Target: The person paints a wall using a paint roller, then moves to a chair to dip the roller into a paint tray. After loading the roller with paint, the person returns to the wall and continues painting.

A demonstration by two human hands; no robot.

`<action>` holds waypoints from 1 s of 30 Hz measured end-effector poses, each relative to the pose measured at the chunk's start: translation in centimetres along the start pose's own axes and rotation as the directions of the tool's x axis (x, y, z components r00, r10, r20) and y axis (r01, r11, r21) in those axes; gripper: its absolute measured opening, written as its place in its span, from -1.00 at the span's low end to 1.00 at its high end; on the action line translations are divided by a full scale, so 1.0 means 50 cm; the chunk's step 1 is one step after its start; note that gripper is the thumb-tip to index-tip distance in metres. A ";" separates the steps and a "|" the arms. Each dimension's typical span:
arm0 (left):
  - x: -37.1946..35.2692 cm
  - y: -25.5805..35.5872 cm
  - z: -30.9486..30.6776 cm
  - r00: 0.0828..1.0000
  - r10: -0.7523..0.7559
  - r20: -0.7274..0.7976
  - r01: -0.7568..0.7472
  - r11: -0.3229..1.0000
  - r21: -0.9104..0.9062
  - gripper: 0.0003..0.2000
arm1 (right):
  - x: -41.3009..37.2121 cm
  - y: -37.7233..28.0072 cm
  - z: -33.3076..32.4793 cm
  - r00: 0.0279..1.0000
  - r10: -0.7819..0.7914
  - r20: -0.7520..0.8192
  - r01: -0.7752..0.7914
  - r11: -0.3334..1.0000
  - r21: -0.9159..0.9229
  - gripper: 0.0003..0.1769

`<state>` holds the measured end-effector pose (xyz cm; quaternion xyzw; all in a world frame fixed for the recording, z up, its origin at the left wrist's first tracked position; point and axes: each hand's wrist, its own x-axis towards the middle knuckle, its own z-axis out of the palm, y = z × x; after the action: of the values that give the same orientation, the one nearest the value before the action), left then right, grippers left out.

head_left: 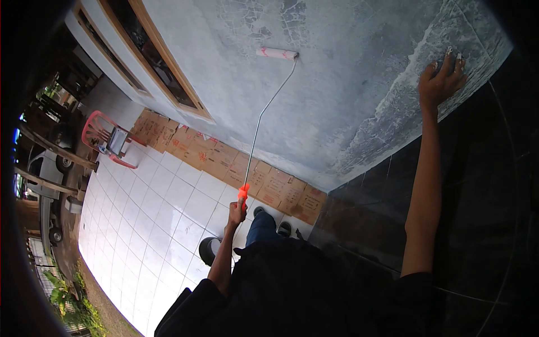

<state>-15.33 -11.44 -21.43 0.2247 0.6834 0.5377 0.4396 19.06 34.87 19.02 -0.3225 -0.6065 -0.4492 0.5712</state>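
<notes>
My left hand (237, 213) is closed around the orange handle of a paint roller (256, 130). Its long bent metal rod reaches up to a white sleeve with pinkish marks, which lies against the grey wall (337, 67). At the upper right, my right hand (441, 84) rests on the wall near its edge with dark tiles, fingers apart and tips whitened. Rough, cracked patches show around that hand and above the roller sleeve. A dark bucket (210, 250) stands on the floor beside my left forearm.
Flattened cardboard (224, 163) lines the foot of the wall over white floor tiles (151, 208). A red plastic chair (106, 137) with something on its seat stands at the left. Wood-framed windows (168, 67) are set in the wall. Black tiles (471, 185) cover the surface at right.
</notes>
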 end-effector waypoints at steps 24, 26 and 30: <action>-0.084 -0.131 -0.053 0.956 -0.289 -0.052 0.293 0.949 0.120 -0.40 | -0.002 -0.001 0.003 0.999 -0.019 -0.026 0.019 1.000 0.012 -0.51; -0.097 -0.143 -0.068 0.938 -0.339 -0.067 0.346 0.929 0.133 -0.39 | 0.000 0.000 0.003 0.999 -0.020 -0.026 0.020 1.000 0.010 -0.52; -0.106 -0.153 -0.095 0.901 -0.432 -0.033 0.432 0.888 0.158 -0.38 | -0.002 -0.001 0.005 0.999 -0.015 -0.035 0.016 0.999 0.029 -0.53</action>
<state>-15.35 -20.58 -26.52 0.1028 0.7568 0.3691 0.5295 18.94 35.10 18.94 -0.3016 -0.6053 -0.4504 0.5829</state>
